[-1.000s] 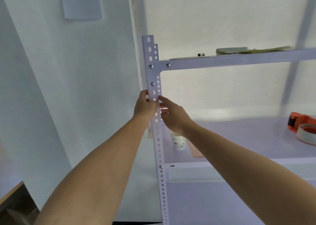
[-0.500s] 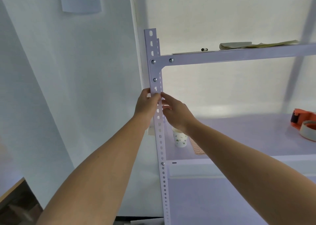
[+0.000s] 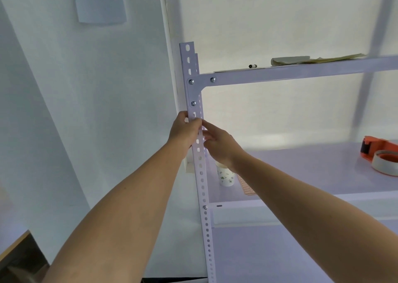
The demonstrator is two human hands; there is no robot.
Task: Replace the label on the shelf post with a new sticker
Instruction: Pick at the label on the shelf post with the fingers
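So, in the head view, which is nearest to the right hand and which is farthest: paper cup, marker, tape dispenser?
1. Paper cup, just below the right hand.
2. Black marker, on the upper shelf.
3. Orange tape dispenser, far right.

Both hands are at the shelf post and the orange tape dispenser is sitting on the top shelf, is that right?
Not quite. The head view shows the tape dispenser on the lower shelf, far right, the same shelf as the cup. The top shelf holds only a marker and papers. The left hand and right hand are at the post, as you said.
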